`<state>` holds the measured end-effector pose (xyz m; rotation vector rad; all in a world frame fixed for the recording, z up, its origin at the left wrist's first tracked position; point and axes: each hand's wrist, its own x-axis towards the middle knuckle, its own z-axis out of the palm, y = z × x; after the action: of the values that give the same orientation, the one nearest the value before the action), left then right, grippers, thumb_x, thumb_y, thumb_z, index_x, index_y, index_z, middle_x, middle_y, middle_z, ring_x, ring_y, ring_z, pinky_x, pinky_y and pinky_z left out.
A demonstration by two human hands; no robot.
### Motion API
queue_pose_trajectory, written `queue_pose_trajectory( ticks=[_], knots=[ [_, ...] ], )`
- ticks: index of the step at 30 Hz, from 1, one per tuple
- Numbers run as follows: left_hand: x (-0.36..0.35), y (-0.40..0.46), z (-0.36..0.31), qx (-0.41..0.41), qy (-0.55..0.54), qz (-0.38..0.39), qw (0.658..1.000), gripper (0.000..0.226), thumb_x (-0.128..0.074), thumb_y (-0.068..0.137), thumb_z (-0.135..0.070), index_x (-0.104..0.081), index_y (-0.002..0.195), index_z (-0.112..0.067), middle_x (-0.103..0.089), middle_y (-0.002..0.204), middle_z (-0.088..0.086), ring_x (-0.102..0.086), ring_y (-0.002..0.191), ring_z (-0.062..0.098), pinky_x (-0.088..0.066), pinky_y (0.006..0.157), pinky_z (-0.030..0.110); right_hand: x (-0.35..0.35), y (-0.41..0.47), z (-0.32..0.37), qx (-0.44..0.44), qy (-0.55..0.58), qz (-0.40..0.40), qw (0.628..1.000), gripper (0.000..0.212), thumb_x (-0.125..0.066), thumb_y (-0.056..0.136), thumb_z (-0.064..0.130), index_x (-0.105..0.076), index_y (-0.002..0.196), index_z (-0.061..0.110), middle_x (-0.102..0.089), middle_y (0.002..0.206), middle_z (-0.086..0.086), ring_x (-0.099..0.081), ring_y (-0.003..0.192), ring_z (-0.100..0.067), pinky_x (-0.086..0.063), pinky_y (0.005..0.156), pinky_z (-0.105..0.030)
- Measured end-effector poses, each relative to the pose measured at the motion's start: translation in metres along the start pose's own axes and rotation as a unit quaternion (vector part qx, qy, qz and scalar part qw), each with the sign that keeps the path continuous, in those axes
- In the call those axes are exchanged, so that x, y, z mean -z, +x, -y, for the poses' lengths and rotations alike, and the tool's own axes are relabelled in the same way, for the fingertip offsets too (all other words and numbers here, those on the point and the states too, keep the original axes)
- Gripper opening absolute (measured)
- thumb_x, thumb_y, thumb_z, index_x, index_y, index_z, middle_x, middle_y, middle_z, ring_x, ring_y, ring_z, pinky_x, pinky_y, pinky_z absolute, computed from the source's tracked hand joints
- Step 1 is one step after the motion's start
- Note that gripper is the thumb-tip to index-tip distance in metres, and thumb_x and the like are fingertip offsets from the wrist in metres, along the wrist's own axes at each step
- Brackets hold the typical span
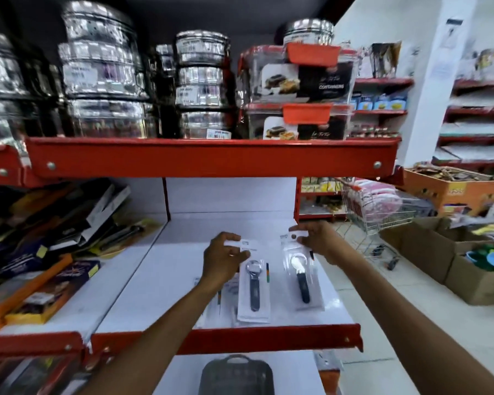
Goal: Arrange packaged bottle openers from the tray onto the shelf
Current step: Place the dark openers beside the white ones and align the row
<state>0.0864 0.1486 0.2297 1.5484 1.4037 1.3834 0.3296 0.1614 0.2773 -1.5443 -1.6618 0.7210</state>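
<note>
Two packaged bottle openers with dark handles lie on the white shelf (166,280). My left hand (221,259) grips the card top of the left packaged opener (253,292), which rests on a small stack of other packs. My right hand (317,238) pinches the top of the right packaged opener (302,276), which lies alone near the shelf's right end. Below the shelf's red front lip (226,339) a dark perforated tray (236,377) shows at the bottom centre.
Boxed goods (49,240) pile up on the left bay. Steel tins (103,81) and clear containers (297,89) fill the upper shelf. A wire cart (382,212) and cardboard boxes (454,266) stand on the floor at right.
</note>
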Motion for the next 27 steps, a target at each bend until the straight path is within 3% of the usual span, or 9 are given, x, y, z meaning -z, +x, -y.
queue_pose_trajectory(
  ticks=[2,5,9,12,15,18,22,27],
  knots=[
    [-0.016,0.005,0.007,0.006,0.034,0.001,0.999,0.034,-0.088,0.072,-0.007,-0.071,0.101,-0.009,-0.075,0.086,0.009,-0.070,0.076,0.019,-0.054,0.066,0.016,-0.006,0.010,-0.018,-0.026,-0.010,0.007,1.000,0.028,-0.057,0.092,-0.004,-0.070,0.116,0.003,-0.068,0.094,-0.010,-0.049,0.074,-0.024,-0.045,0.069,-0.034],
    [-0.028,0.009,0.010,0.008,0.081,0.018,0.997,0.037,-0.087,0.072,-0.006,-0.070,0.106,-0.004,-0.077,0.096,0.016,-0.071,0.083,0.022,-0.053,0.074,0.019,-0.012,0.018,-0.035,-0.032,-0.038,0.038,0.998,0.028,-0.061,0.091,0.002,-0.070,0.117,0.003,-0.069,0.113,-0.014,-0.066,0.097,-0.027,-0.056,0.091,-0.038],
    [-0.030,0.013,0.021,-0.069,0.234,0.078,0.967,0.038,-0.086,0.077,-0.024,-0.068,0.108,-0.011,-0.070,0.108,0.010,-0.065,0.103,0.022,-0.053,0.090,0.030,-0.016,0.013,-0.049,-0.008,-0.176,0.100,0.979,0.041,-0.068,0.089,0.023,-0.063,0.127,0.010,-0.066,0.127,-0.010,-0.068,0.098,-0.020,-0.051,0.084,-0.021],
    [-0.017,0.020,0.021,-0.113,0.296,0.200,0.927,0.047,-0.084,0.074,-0.047,-0.069,0.112,-0.024,-0.069,0.117,0.000,-0.062,0.112,0.015,-0.051,0.089,0.026,-0.015,0.006,-0.059,0.027,-0.273,0.125,0.953,0.053,-0.066,0.089,0.039,-0.054,0.138,0.020,-0.050,0.148,-0.003,-0.048,0.135,-0.020,-0.037,0.113,-0.029],
    [-0.010,0.029,0.010,-0.112,0.381,0.344,0.851,0.080,-0.083,0.063,-0.066,-0.058,0.133,-0.037,-0.055,0.147,-0.008,-0.048,0.134,0.013,-0.036,0.102,0.024,-0.003,0.003,-0.057,0.034,-0.273,0.189,0.943,0.068,-0.073,0.079,0.051,-0.051,0.139,0.028,-0.048,0.149,0.003,-0.045,0.138,-0.017,-0.036,0.114,-0.033],
    [-0.010,0.030,0.007,-0.067,0.439,0.395,0.804,0.105,-0.082,0.059,-0.070,-0.038,0.149,-0.041,-0.027,0.165,-0.008,-0.024,0.151,0.018,-0.023,0.119,0.037,0.002,-0.004,-0.051,0.038,-0.321,0.256,0.911,0.085,-0.080,0.067,0.055,-0.049,0.141,0.030,-0.047,0.150,0.007,-0.043,0.139,-0.016,-0.035,0.115,-0.035],
    [-0.016,0.022,0.014,-0.056,0.444,0.406,0.797,0.099,-0.079,0.069,-0.065,-0.036,0.152,-0.033,-0.032,0.164,-0.006,-0.030,0.150,0.019,-0.024,0.119,0.036,-0.002,-0.013,-0.058,0.047,-0.316,0.267,0.909,0.073,-0.081,0.067,0.051,-0.057,0.132,0.026,-0.058,0.139,0.004,-0.051,0.129,-0.021,-0.042,0.109,-0.040],
    [-0.016,0.011,0.015,-0.068,0.434,0.407,0.801,0.100,-0.080,0.067,-0.067,-0.037,0.152,-0.035,-0.033,0.164,-0.008,-0.032,0.150,0.019,-0.027,0.118,0.037,-0.003,-0.022,-0.058,0.053,-0.298,0.288,0.908,0.081,-0.078,0.069,0.054,-0.049,0.140,0.029,-0.052,0.147,0.008,-0.046,0.136,-0.017,-0.037,0.113,-0.040]
  ],
)
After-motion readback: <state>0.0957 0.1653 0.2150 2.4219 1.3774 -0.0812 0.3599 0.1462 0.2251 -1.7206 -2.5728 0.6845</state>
